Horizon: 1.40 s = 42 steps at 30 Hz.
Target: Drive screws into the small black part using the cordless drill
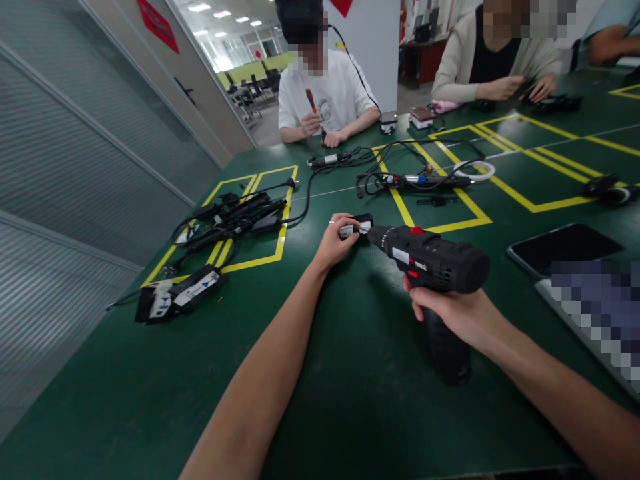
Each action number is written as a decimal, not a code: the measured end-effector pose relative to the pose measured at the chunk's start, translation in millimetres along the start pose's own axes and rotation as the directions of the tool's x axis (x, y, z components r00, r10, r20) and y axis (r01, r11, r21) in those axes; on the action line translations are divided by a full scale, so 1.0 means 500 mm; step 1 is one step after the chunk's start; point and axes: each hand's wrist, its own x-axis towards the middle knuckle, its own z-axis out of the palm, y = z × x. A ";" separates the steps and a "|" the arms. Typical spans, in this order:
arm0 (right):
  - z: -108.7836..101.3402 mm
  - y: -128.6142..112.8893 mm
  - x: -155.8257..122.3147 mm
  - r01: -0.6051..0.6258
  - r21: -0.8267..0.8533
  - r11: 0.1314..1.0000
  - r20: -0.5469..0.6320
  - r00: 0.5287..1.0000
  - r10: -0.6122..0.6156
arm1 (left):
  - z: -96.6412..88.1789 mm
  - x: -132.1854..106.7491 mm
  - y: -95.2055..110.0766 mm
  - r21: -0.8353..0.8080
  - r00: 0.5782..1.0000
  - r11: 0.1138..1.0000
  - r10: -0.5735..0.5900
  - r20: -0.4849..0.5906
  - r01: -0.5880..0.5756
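My right hand (445,310) is wrapped round the grip of a black cordless drill (435,259) with red switches. The drill points away to the left, its bit at a small black part with a white label (363,219). Whether the bit touches that part I cannot tell. My left hand (338,241), with a ring on one finger, is closed on the small part and holds it against the green table (350,373). The fingers partly hide the part.
At left lie black cables and adapters (250,217) and an opened black case (180,293). Beyond my hands are a corded pen-shaped tool (425,180) and a white ring (475,171). A tablet (565,248) lies at right. Across the table, a person holds an orange screwdriver (311,100); others sit farther right.
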 end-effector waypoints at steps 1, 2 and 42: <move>0.000 0.001 0.000 0.002 -0.005 1.000 0.001 1.000 -0.002 | 0.000 0.000 -0.001 -0.001 1.000 1.000 0.000 -0.001 0.000; -0.001 0.002 0.001 0.005 -0.009 1.000 0.001 1.000 -0.005 | 0.001 0.000 -0.003 -0.002 1.000 1.000 0.001 -0.002 -0.001; 0.004 -0.006 0.002 0.013 0.022 1.000 -0.013 1.000 -0.012 | 0.003 0.002 -0.005 0.013 1.000 1.000 0.009 -0.003 -0.009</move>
